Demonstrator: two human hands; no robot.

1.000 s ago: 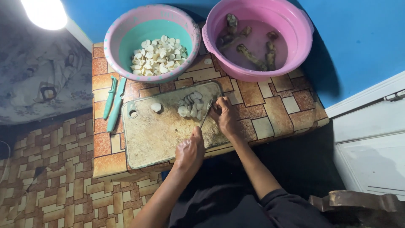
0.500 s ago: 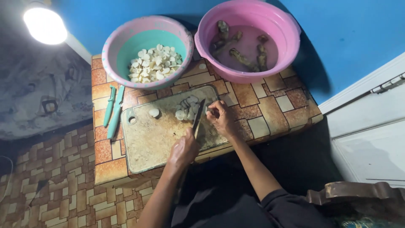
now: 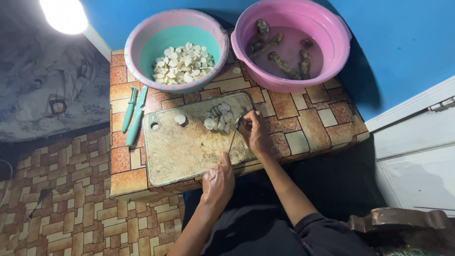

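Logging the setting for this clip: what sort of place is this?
Probably a home food-prep corner at floor level: a low table in tile-pattern covering, a worn cutting board with white slices, and two plastic basins against a blue wall.

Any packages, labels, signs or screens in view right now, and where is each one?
None in view: no package, label, sign or screen. Only two basins, a cutting board and two sheathed knives stand on the patterned table.
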